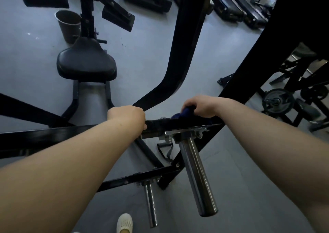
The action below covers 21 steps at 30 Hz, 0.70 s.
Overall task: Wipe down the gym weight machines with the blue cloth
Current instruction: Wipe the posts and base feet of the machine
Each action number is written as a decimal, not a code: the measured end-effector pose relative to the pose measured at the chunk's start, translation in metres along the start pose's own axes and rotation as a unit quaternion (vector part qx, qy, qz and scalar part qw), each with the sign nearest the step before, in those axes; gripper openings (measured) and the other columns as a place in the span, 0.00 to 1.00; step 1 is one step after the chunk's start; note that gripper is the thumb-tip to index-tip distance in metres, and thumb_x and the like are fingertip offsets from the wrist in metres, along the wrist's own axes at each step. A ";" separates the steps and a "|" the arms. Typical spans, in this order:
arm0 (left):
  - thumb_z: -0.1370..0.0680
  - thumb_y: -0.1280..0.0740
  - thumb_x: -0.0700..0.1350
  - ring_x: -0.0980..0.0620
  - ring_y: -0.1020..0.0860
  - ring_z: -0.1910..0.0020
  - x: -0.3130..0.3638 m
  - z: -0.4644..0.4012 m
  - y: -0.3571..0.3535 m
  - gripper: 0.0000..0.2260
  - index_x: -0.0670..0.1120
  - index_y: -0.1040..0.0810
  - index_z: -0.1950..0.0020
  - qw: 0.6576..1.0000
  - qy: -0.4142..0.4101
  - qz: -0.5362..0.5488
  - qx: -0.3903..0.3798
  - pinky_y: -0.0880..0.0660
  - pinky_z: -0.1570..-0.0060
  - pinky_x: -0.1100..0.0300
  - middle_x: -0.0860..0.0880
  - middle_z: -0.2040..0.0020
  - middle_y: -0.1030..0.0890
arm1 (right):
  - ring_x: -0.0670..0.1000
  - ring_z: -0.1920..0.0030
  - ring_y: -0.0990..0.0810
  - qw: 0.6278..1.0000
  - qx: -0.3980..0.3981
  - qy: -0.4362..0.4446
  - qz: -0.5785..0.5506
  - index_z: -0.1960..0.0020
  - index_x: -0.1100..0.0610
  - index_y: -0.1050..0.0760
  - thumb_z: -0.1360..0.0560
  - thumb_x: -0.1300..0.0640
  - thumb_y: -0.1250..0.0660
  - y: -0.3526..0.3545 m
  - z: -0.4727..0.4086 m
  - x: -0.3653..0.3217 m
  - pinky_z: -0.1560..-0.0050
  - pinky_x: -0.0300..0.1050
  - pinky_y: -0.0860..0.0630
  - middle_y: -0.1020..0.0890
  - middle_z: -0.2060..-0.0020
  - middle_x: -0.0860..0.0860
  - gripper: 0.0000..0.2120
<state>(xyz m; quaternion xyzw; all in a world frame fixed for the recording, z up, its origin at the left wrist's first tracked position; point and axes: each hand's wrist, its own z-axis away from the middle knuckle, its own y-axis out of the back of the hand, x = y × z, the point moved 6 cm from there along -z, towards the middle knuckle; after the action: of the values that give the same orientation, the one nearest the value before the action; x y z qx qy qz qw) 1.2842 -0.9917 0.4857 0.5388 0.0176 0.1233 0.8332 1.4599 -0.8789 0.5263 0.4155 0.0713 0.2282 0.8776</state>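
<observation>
Black lever arm (71, 134) of weight machine gripped by left hand (127, 117), fingers curled over top edge; arm may swing if grip loosened. Chrome weight peg (195, 175) juts toward body: bump risk. Blue cloth (185, 114) bunched under right hand (201, 106), clutched against bar; could be snagged on bracket bolts (199, 134).

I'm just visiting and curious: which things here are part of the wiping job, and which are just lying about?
Part of the job:
blue cloth, gripped by the right hand
black machine bar, gripped by the left hand

Just lying about:
brown bin
black seat
weight plates
</observation>
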 end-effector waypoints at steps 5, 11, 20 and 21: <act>0.20 0.39 0.53 0.49 0.24 0.54 -0.002 -0.005 0.001 0.10 0.55 0.22 0.43 0.999 0.003 0.032 -0.014 0.41 0.70 0.60 0.52 0.52 0.21 | 0.56 0.38 0.24 0.987 0.005 -0.072 0.146 0.38 0.51 0.21 0.21 0.48 0.35 -0.001 -0.010 0.026 0.39 0.49 0.28 0.21 0.39 0.52 0.14; 0.18 0.41 0.51 0.48 0.24 0.51 0.002 0.005 0.001 0.12 0.54 0.23 0.38 1.000 0.019 0.020 -0.004 0.40 0.70 0.61 0.52 0.48 0.22 | 0.51 0.41 0.21 0.996 0.031 0.084 -0.016 0.39 0.46 0.20 0.26 0.64 0.32 0.011 -0.004 0.026 0.37 0.46 0.27 0.18 0.44 0.47 0.20; 0.18 0.41 0.47 0.49 0.27 0.54 0.002 0.014 -0.006 0.11 0.55 0.23 0.39 0.997 0.065 0.042 0.006 0.40 0.72 0.59 0.52 0.51 0.24 | 0.47 0.46 0.22 0.989 0.020 0.134 -0.052 0.43 0.46 0.20 0.26 0.69 0.37 0.006 -0.002 -0.012 0.44 0.38 0.29 0.19 0.51 0.43 0.22; 0.18 0.41 0.47 0.49 0.26 0.53 0.002 0.015 -0.006 0.11 0.55 0.23 0.39 0.996 0.068 0.049 0.005 0.40 0.72 0.58 0.51 0.50 0.24 | 0.46 0.50 0.22 0.990 -0.002 0.133 -0.048 0.43 0.46 0.20 0.26 0.69 0.37 0.008 -0.004 -0.010 0.47 0.37 0.29 0.19 0.53 0.42 0.22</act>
<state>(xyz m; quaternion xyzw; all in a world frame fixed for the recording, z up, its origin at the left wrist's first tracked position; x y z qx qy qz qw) 1.2893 -1.0068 0.4865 0.5333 0.0487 0.2006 0.8204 1.4475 -0.8766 0.5293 0.3762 0.2070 0.2393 0.8708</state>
